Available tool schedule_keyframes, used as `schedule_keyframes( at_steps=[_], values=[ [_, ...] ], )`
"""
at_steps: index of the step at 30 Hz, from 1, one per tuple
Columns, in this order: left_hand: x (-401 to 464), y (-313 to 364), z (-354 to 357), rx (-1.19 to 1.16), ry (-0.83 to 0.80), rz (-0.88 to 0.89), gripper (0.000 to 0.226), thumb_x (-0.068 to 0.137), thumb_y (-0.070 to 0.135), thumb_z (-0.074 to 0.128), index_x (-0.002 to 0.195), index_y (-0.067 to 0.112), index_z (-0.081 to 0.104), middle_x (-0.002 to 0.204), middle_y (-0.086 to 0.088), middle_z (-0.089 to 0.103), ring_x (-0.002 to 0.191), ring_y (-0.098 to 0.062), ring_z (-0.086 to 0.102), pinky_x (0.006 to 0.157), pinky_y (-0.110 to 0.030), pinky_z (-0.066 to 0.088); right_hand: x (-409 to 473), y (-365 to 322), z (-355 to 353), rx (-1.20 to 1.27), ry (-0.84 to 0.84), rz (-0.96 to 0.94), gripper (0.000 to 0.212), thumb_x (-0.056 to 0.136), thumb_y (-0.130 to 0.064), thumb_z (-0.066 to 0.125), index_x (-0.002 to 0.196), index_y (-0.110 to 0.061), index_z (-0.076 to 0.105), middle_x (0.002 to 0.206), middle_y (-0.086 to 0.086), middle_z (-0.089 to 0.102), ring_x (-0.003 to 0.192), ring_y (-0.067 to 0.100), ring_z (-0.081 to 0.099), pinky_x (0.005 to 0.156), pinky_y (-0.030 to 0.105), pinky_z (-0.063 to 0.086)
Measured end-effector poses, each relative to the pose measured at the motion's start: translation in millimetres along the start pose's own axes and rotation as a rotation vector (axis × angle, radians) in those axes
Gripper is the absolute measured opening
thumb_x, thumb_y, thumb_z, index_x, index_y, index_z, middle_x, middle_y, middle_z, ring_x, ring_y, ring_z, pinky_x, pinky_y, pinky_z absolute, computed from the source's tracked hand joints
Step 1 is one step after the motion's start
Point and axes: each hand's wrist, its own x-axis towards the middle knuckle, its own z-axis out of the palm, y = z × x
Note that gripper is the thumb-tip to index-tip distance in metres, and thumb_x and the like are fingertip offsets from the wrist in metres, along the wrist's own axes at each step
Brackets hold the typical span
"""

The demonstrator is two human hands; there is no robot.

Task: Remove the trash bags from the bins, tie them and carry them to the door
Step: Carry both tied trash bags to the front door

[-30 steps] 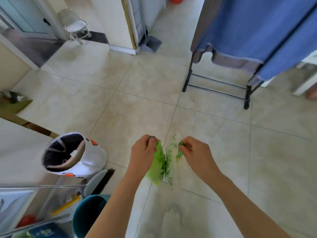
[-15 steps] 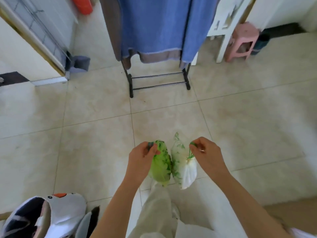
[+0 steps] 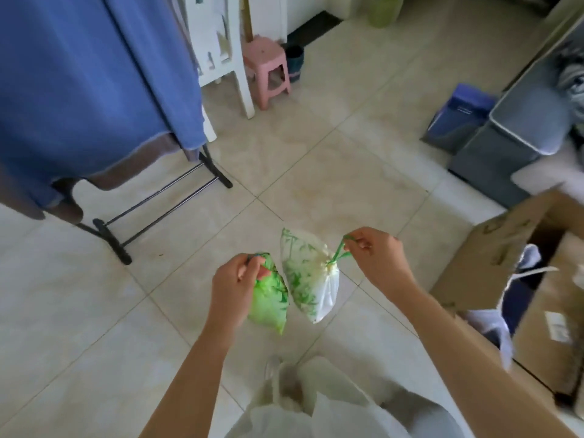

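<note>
I hold two small trash bags above the tiled floor, side by side and slightly apart. My left hand (image 3: 235, 284) grips the top of a bright green bag (image 3: 270, 300), which hangs below my fingers. My right hand (image 3: 374, 256) pinches the green drawstring (image 3: 339, 251) of a white bag with green leaf print (image 3: 308, 273). That bag's neck is cinched tight by the string and it swings out to the left of my hand.
A clothes rack with a blue sheet (image 3: 88, 90) stands at the left on black feet (image 3: 120, 248). A pink stool (image 3: 268, 67) sits at the back. An open cardboard box (image 3: 505, 248) and a grey lidded bin (image 3: 521, 134) are at the right.
My view has swung to the right, so the white bin at the left is gone and the box has appeared. My hands have spread apart, and the white bag now hangs by its drawstring.
</note>
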Motion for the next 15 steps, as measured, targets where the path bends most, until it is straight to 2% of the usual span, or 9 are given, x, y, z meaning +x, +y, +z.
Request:
schedule_keyframes(
  at_steps=[2, 4, 7, 9, 12, 15],
  values=[
    [26.0, 14.4, 14.2, -0.008, -0.039, 0.031, 0.019, 0.095, 0.012, 0.054, 0.084, 0.011, 0.070, 0.068, 0.010, 0.072, 0.068, -0.010, 0.070, 0.072, -0.024, 0.054, 20.7, 5.7, -9.8, 0.008, 0.043, 0.023, 0.012, 0.087, -0.020, 0.062, 0.090, -0.017, 0.073, 0.081, 0.002, 0.074, 0.080, 0.019, 0.067, 0.080, 0.031, 0.053],
    [53.5, 30.3, 29.9, -0.016, -0.063, 0.050, 0.020, 0.095, 0.012, 0.054, 0.082, 0.015, 0.068, 0.066, 0.009, 0.072, 0.066, -0.009, 0.068, 0.070, -0.021, 0.053, 44.6, 11.8, -19.2, 0.028, 0.074, 0.042, 0.011, 0.086, -0.020, 0.062, 0.089, -0.017, 0.073, 0.080, 0.002, 0.074, 0.080, 0.019, 0.067, 0.078, 0.028, 0.052],
    [98.1, 57.4, 56.7, -0.050, -0.025, 0.057, 0.020, 0.095, 0.013, 0.054, 0.079, 0.019, 0.064, 0.063, 0.003, 0.068, 0.057, -0.009, 0.061, 0.064, -0.020, 0.051, 85.8, 18.9, -33.1, 0.068, 0.079, 0.065, 0.011, 0.086, -0.020, 0.063, 0.087, -0.018, 0.073, 0.080, 0.000, 0.074, 0.079, 0.015, 0.066, 0.068, 0.009, 0.044],
    [126.9, 77.0, 75.5, -0.065, 0.021, 0.067, 0.016, 0.096, 0.013, 0.052, 0.084, 0.015, 0.062, 0.069, 0.003, 0.065, 0.050, -0.004, 0.053, 0.056, -0.014, 0.048, 114.0, 21.6, -43.5, 0.087, 0.048, 0.059, 0.011, 0.086, -0.020, 0.063, 0.087, -0.016, 0.073, 0.080, 0.000, 0.074, 0.080, 0.014, 0.066, 0.064, 0.000, 0.038],
    [169.0, 107.6, 105.7, -0.079, 0.062, 0.077, 0.013, 0.097, 0.011, 0.049, 0.091, 0.006, 0.060, 0.073, -0.002, 0.063, 0.045, 0.001, 0.049, 0.052, -0.008, 0.044, 154.9, 26.0, -64.9, 0.099, 0.013, 0.048, 0.013, 0.086, -0.019, 0.063, 0.089, -0.012, 0.073, 0.079, 0.003, 0.073, 0.078, 0.014, 0.065, 0.063, -0.002, 0.038],
    [212.9, 135.5, 135.2, -0.080, 0.060, 0.079, 0.013, 0.097, 0.012, 0.050, 0.092, 0.007, 0.060, 0.074, -0.001, 0.064, 0.047, 0.001, 0.052, 0.054, -0.011, 0.046, 200.0, 32.1, -89.5, 0.107, 0.010, 0.037, 0.014, 0.087, -0.020, 0.062, 0.091, -0.012, 0.073, 0.080, 0.002, 0.073, 0.079, 0.013, 0.065, 0.065, 0.000, 0.038]
  ],
)
